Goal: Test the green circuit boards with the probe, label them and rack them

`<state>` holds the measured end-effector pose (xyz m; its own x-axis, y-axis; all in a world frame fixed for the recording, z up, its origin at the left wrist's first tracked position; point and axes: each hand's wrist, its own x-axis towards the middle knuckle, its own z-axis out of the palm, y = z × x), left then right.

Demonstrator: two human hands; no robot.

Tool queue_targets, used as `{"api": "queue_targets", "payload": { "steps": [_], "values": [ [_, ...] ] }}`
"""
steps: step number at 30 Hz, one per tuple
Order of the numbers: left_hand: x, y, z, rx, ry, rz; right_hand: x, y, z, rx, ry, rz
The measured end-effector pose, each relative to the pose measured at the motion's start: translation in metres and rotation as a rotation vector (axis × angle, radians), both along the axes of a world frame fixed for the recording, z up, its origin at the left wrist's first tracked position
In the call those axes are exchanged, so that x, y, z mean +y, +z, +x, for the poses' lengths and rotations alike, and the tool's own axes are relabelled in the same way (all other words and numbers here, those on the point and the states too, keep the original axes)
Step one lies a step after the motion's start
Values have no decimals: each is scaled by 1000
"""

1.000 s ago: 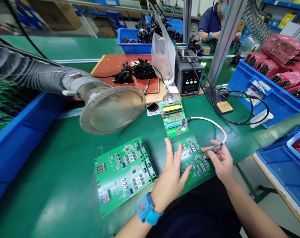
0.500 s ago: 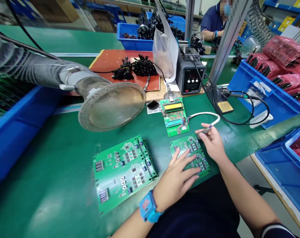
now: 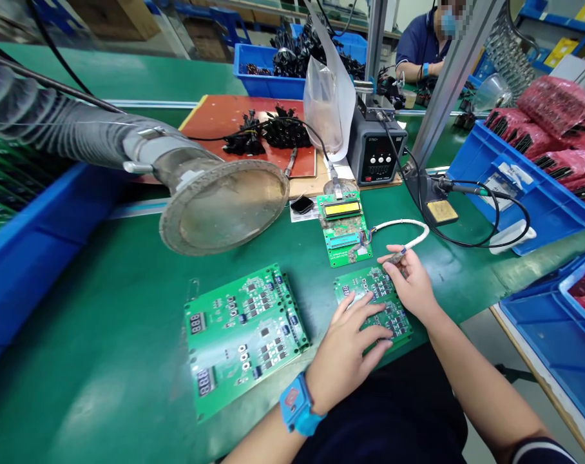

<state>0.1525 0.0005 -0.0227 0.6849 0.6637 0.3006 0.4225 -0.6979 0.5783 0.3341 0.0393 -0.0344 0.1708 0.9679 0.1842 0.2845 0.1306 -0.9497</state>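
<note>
My left hand (image 3: 353, 348) lies with fingers spread on a green circuit board (image 3: 357, 281), pressing it against the table. Its wrist wears a blue strap (image 3: 299, 405). At the board's far right edge, my right hand (image 3: 411, 280) pinches a small plug (image 3: 397, 256) on the end of a white cable (image 3: 408, 222). Whether the plug's tip touches the board is hidden by the fingers. That cable runs to a green tester board (image 3: 343, 225) with a yellow display and a blue socket. A larger stack of green circuit boards (image 3: 244, 341) lies to the left.
A fume duct's round hood (image 3: 225, 209) hangs at left over the table. Behind are a soldering station (image 3: 377, 151), an iron in its stand (image 3: 447, 187) and black cable bundles (image 3: 268, 132). Blue bins (image 3: 495, 187) stand right and left. A co-worker (image 3: 418, 45) sits across.
My right hand has shifted slightly left with the plug, along the board's far edge. The left hand stays on the board. The whole view has moved a little.
</note>
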Motion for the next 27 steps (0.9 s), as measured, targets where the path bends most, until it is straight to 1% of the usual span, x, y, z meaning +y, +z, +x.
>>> {"api": "queue_targets", "payload": {
  "steps": [5,9,13,18,22,27],
  "values": [
    [0,0,-1,-3,4,3,-3,5,-2,-163,17,51],
    [-1,0,-1,10,25,49,-2,9,-4,-257,37,70],
    [-2,2,-1,31,42,63,0,8,-6,-277,7,79],
    [0,4,-1,59,115,36,1,5,-6,-281,-40,59],
    [3,3,-1,78,86,31,-1,4,-5,-245,-29,70],
    [4,-2,-2,71,80,71,-2,3,-5,-240,-5,77]
  ]
}}
